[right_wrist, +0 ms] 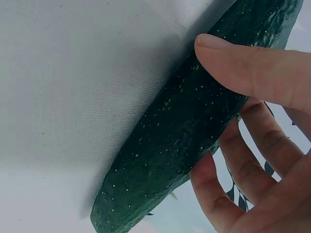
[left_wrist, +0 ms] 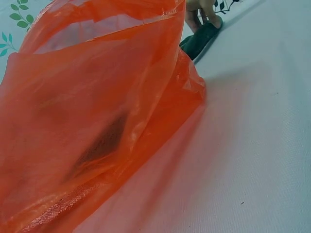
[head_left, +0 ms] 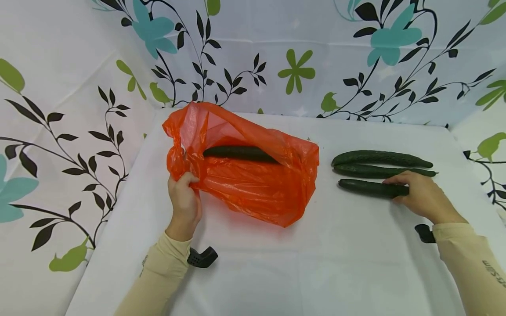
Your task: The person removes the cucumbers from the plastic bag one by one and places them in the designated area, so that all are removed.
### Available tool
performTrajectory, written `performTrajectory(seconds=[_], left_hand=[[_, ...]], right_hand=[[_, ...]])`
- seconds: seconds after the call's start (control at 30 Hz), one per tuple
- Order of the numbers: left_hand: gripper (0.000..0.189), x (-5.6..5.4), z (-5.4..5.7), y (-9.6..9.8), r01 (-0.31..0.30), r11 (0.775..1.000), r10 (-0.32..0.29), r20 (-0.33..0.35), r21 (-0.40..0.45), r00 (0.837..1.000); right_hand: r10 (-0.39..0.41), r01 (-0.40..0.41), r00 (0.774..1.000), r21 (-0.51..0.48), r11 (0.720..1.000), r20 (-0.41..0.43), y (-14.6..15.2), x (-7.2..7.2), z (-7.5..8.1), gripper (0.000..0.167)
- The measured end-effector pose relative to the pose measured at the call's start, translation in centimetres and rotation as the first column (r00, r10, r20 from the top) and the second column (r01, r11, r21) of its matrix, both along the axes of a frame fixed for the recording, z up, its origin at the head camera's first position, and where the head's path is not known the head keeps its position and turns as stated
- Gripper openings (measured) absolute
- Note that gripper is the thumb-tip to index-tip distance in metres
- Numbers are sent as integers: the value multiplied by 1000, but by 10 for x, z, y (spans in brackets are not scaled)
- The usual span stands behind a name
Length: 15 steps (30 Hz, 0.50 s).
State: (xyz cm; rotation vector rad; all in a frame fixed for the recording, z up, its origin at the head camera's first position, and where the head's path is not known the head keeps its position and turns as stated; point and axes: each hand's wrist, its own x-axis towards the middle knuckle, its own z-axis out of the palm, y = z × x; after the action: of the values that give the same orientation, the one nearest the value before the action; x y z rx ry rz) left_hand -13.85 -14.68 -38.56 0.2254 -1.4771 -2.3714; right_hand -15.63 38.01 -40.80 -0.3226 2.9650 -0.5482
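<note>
My left hand (head_left: 185, 206) grips the bunched left edge of an orange-red plastic bag (head_left: 261, 193), whose mouth gapes toward the back. Inside the bag lies a dark green cucumber (head_left: 239, 152), partly covered by the film; in the left wrist view it shows as a dark shape through the plastic. Over to the right, my right hand (head_left: 424, 195) holds the nearest cucumber (head_left: 365, 188) by its right end. The right wrist view shows the thumb on one side of this cucumber (right_wrist: 160, 145) and the fingers on the other. Two more cucumbers, a far one (head_left: 379, 157) and a middle one (head_left: 379, 170), lie side by side just behind it.
A white cloth (head_left: 316, 272) covers the table. Behind it and at the sides hangs a white curtain (head_left: 253, 39) printed with leaves, flowers and birds. Black wrist devices show under both sleeves, one beside the left wrist (head_left: 202, 257).
</note>
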Motion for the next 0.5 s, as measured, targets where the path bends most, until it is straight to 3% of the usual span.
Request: performTrajectory(seconds=[0.5], left_hand=[[61, 5, 1, 0, 12, 1000, -12, -7, -13, 1000]], right_hand=[[9, -8, 999, 39, 999, -42, -2, -4, -5, 47]])
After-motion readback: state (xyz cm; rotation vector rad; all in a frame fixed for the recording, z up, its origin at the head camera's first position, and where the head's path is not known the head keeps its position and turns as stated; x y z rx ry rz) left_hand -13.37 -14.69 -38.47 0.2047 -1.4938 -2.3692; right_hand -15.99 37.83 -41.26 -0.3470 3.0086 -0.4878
